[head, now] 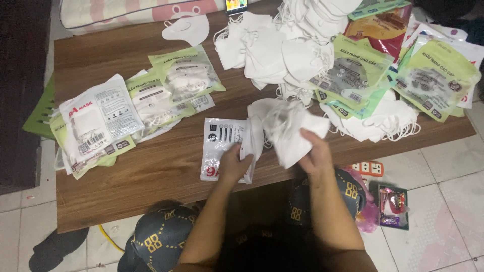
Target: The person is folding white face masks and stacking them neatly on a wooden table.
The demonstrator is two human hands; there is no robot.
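At a low wooden table (151, 176), the left hand (233, 163) pins a clear printed pouch (222, 146) while the right hand (315, 151) pinches folded white masks (287, 128). Holding the pouch mouth open and the stack squared would likely ease insertion.

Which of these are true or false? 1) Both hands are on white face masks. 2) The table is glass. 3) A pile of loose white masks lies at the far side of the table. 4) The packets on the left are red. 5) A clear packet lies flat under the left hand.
1) True: the left hand and the right hand both grip a bundle of white masks.
2) False: the table is brown wood.
3) True: the loose mask pile sits at the far edge.
4) False: the sealed packets on the left are green and white.
5) True: the clear packet lies flat on the table beneath that hand.
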